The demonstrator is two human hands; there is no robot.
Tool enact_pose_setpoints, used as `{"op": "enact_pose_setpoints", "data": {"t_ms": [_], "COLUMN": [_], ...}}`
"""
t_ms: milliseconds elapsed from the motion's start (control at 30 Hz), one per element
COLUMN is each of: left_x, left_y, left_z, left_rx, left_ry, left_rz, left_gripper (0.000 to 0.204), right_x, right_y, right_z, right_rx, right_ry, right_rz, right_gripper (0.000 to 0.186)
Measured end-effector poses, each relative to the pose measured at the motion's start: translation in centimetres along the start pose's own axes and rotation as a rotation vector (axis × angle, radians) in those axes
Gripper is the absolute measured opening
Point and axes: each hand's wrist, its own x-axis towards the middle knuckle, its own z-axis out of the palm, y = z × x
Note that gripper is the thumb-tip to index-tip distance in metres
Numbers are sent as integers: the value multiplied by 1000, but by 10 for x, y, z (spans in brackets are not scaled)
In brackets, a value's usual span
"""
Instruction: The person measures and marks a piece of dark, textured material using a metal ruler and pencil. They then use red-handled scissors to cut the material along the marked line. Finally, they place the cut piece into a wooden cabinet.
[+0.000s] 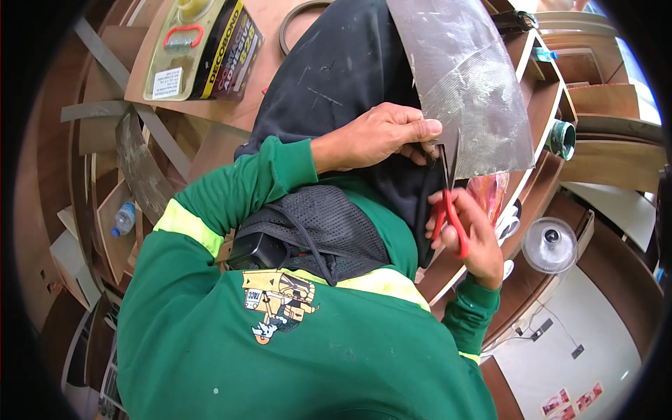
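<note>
A grey sheet (pixel 479 91) with fine ridged streaks hangs over my dark-trousered leg, its lower edge toward me. My left hand (pixel 374 136) pinches that sheet near its lower left corner, thumb on top, fingertips partly hidden. In my right hand (pixel 479 241) is a pair of scissors (pixel 453 215) with red handles. Fingers and thumb are in the loops, and the blades point away from me. Both blades are at the sheet's lower edge, just right of my left fingertips, beside a narrow slit.
A rectangular metal can (pixel 203 52) with a red handle stands on a wooden board at the upper left, near a dark ring (pixel 297 24). Wooden shelving (pixel 542 105) runs close on the right, by a clear plastic dome (pixel 549 245). A plastic bottle (pixel 124 219) lies left among curved panels.
</note>
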Motion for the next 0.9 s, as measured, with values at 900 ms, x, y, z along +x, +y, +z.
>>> {"op": "enact_pose_setpoints", "data": {"t_ms": [900], "left_x": [-23], "left_y": [-6], "left_z": [-41], "left_rx": [305], "left_ry": [-88], "left_rz": [79], "left_gripper": [61], "right_x": [11], "right_y": [280], "right_z": [-53], "right_rx": [184], "right_ry": [555], "right_rz": [-36], "right_gripper": [11]}}
